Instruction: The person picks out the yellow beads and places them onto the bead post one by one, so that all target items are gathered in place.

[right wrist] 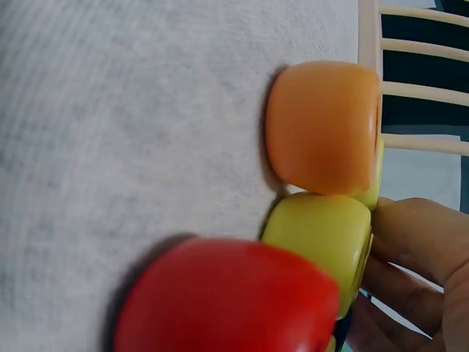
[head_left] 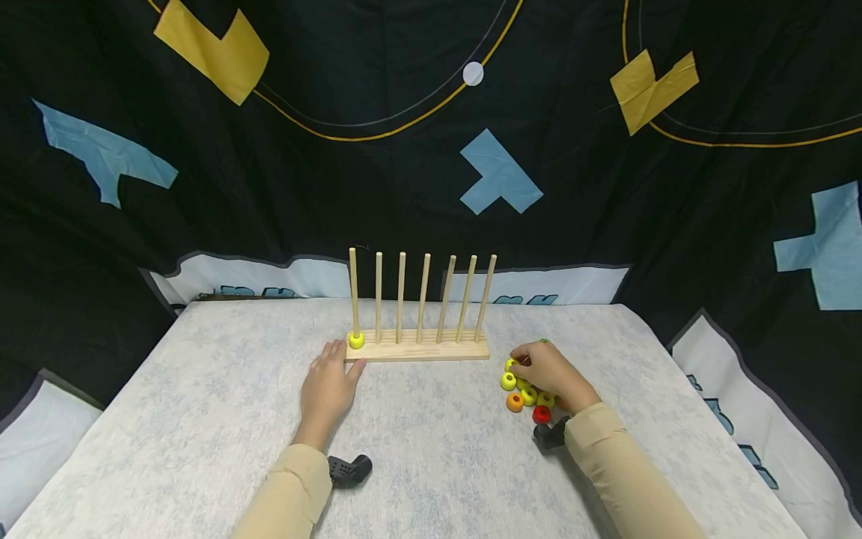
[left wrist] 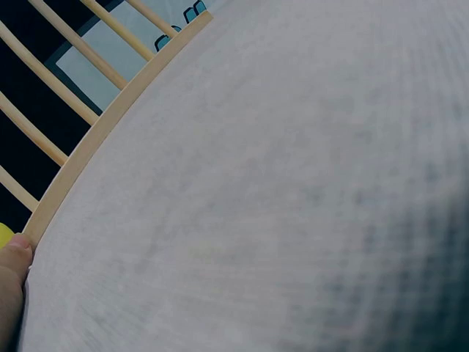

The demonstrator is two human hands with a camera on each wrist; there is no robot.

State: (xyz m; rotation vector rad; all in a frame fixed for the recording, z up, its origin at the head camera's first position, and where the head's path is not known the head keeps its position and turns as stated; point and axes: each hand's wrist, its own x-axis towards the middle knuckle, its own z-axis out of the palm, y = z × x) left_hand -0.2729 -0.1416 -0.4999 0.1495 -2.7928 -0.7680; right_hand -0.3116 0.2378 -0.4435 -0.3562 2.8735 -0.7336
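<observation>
A wooden peg rack [head_left: 417, 352] with several upright pegs stands near the back of the table. One yellow bead [head_left: 357, 340] sits at the foot of its leftmost peg. My left hand [head_left: 330, 385] lies at the rack's left end, fingers extended, thumb touching the front edge. Right of the rack, my right hand [head_left: 548, 367] reaches over a cluster of beads, and its fingertips pinch a yellow bead [head_left: 512, 364]. Nearer me lie an orange bead [right wrist: 322, 128], a red bead [right wrist: 227, 301] and several other yellow beads [head_left: 508, 382]. A green bead [head_left: 544, 341] shows only slightly behind the hand.
The pale mottled table [head_left: 417, 449] carries the rack and the beads. Behind it hangs a black cloth [head_left: 390, 195] with coloured shapes. A black wrist camera [head_left: 350, 471] sits beside the left cuff, and another camera [head_left: 551, 434] is beside the right cuff, close to the red bead.
</observation>
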